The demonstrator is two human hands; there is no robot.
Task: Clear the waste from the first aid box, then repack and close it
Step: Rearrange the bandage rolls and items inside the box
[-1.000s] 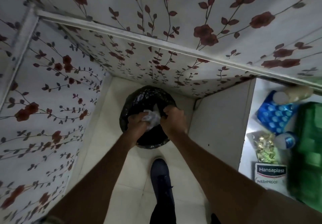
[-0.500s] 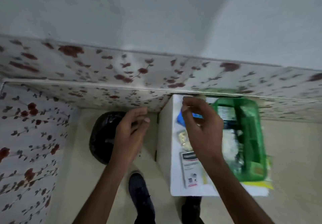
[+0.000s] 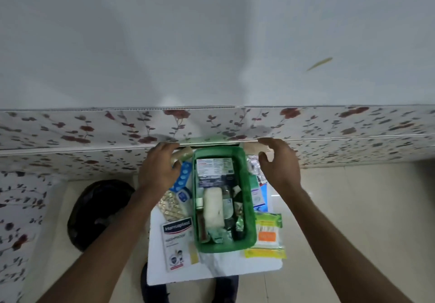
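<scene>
The green first aid box (image 3: 250,232) stands open on a small white table (image 3: 226,267), packed with bottles, cartons and a white bandage roll. My left hand (image 3: 159,168) hovers at the box's far left corner, fingers curled and apart, holding nothing. My right hand (image 3: 279,163) hovers at the far right corner, also with fingers apart and nothing in it. A Hansaplast carton (image 3: 176,241), a gold pill strip (image 3: 170,205) and a blue blister pack (image 3: 182,179) lie left of the box. A cotton swab packet (image 3: 267,235) lies to its right.
A bin lined with a black bag (image 3: 94,211) stands on the tiled floor left of the table. Floral wall panels (image 3: 70,133) run behind the table and along the left. My dark shoes (image 3: 153,288) show under the table's near edge.
My hands left the black bin, where they held white crumpled waste, and swung right to the table. They now hover over the far corners of the green box, holding nothing.
</scene>
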